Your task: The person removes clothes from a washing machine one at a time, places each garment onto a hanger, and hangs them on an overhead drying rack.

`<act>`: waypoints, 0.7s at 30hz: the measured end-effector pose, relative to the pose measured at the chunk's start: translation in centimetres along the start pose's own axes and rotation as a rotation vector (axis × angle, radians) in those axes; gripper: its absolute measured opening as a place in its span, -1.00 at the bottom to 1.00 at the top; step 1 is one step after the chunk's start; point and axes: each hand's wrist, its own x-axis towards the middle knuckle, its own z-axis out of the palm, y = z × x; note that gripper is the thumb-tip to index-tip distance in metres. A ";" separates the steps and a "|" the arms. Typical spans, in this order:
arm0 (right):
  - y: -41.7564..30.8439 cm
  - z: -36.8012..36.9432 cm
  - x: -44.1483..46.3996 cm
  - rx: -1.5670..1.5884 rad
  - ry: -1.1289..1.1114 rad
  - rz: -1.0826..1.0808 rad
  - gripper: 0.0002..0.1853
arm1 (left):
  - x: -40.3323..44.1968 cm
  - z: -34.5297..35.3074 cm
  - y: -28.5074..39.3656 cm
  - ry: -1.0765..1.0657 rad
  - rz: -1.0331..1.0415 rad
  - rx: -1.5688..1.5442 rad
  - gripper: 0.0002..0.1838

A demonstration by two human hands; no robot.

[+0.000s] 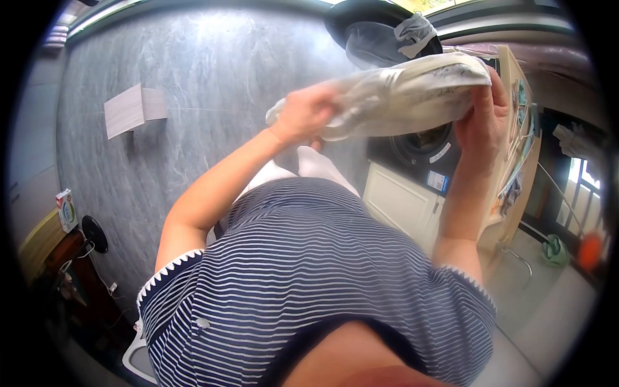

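Note:
A pale, off-white cloth bundle (412,97), partly shiny like a thin plastic cover, stretches between my two hands above the grey floor. My right hand (483,109) grips its right end, with the thumb on the near side. Toward the other end, my left hand (309,111) is closed around the bundle, its fingers blurred by motion. Behind the bundle sits a dark bin (374,44) with a greyish-white cloth (416,32) over its rim. A dark front-loading washer (419,143) shows partly below the bundle.
A light wooden box or stool (126,113) stands on the grey floor (213,77) at left. White cabinet doors (400,197) lie below the washer. On the right are a wooden shelf (509,155) and a green cloth (554,250). A carton (66,209) stands far left.

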 end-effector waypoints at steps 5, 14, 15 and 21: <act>0.3 -2.4 1.2 -0.104 0.112 0.075 -0.76 | -0.6 -6.6 2.2 0.036 -0.205 -0.582 -0.83; 3.8 -4.5 1.8 -0.329 0.010 0.246 -0.76 | -0.8 -12.8 8.9 -0.054 0.082 0.527 -0.73; 3.6 -4.0 1.9 -0.336 -0.011 0.248 -0.77 | -0.7 -13.0 9.2 -0.036 0.091 0.560 -0.74; 4.1 -4.2 2.2 -0.433 -0.145 0.213 -0.75 | 0.1 -15.4 12.1 0.045 0.040 0.004 -0.89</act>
